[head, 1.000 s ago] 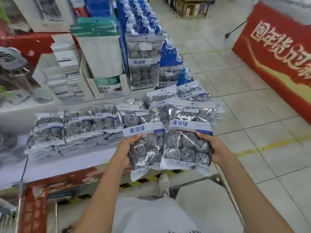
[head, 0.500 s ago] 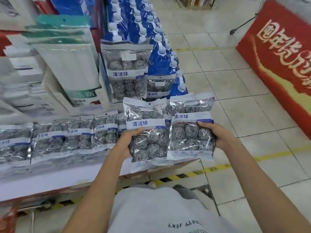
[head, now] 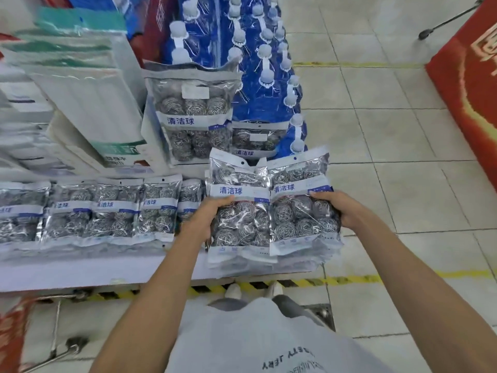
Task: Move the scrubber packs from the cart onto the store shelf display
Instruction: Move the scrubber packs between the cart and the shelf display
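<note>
Since the earlier frames we have carried both stacks of scrubber packs forward and lower, so that they now sit over the right end of the white shelf ledge [head: 80, 275] instead of out in front of it. Our left hand [head: 200, 219] clamps the left stack [head: 239, 208] by its left edge, fingers curled under and thumb on top, while our right hand [head: 337, 211] closes round the right edge of the right stack [head: 298, 208]; the two stacks touch side by side, and whether their undersides already rest on the ledge we cannot tell. Each top pack is clear film over steel-wool balls, crossed by a white band printed 清洁球 in blue. To the left along the front edge of the ledge lies a row of matching packs [head: 113, 208] with the same band, partly blurred. Behind, two more packs stand upright [head: 192, 114], the nearer one showing 清洁球 clearly and a blank white sticker above. Blue pouches with white caps [head: 258, 76] fill the back right of the display, and a white-and-green box [head: 94, 103] stands at the back left, its print too blurred to read. Our grey shirt [head: 263, 343] shows upside-down lettering, of which we make out only "JERY".
</note>
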Tool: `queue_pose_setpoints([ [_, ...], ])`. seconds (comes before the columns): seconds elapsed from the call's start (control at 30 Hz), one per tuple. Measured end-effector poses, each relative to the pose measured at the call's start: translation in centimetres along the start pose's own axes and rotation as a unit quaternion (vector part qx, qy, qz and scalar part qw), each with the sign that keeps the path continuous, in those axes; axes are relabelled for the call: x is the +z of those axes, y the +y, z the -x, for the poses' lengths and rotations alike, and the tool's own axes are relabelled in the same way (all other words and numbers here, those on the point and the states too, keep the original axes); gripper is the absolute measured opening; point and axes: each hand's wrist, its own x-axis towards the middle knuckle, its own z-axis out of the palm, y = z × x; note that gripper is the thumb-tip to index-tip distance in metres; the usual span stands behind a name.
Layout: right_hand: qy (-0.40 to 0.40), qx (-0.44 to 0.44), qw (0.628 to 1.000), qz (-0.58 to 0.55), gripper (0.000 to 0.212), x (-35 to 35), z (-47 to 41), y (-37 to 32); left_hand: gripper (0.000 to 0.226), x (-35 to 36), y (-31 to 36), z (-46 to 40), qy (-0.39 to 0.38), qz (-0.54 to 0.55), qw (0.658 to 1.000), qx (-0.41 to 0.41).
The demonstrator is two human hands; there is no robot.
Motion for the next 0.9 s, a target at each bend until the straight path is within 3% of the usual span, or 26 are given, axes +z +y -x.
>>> queue_pose_setpoints([
  [0.07, 0.007, -0.001, 1.0, 0.023, 0.034, -0.4, -0.7, 0.1, 0.096, 0.3, -0.2, -0.7, 0.057, -0.027, 0.997, 0.034],
  [0.1, 0.012, -0.01, 0.999, 0.031, 0.039, -0.8, -1.1, 0.4, 0.101, 0.3, -0.2, -0.8, 0.082, -0.051, 0.994, 0.045],
  [0.2, 0.053, -0.067, 0.994, 0.071, 0.051, -1.7, -2.6, 1.6, 0.09, 0.2, -0.6, -1.4, 0.138, -0.111, 0.98, 0.089],
  [0.33, 0.115, -0.098, 0.983, 0.103, 0.045, -1.2, -2.9, 2.2, 0.071, 0.7, -1.1, -2.1, 0.197, -0.144, 0.965, 0.094],
  [0.5, 0.124, -0.105, 0.98, 0.114, 0.041, -0.8, -3.1, 1.4, 0.072, 0.9, -1.7, -3.2, 0.202, -0.128, 0.967, 0.091],
  [0.6, 0.136, -0.122, 0.97, 0.162, 0.043, -0.9, -3.2, 1.4, 0.043, 1.1, -1.4, -2.4, 0.209, -0.15, 0.961, 0.102],
  [0.7, 0.168, -0.15, 0.943, 0.246, 0.047, -0.7, -2.2, 1.6, 0.033, 1.2, -1.9, -2.0, 0.214, -0.189, 0.95, 0.126],
  [0.9, 0.193, -0.22, 0.873, 0.391, 0.053, -0.5, -1.1, 1.9, 0.068, 0.4, -2.8, -1.0, 0.222, -0.229, 0.936, 0.151],
])
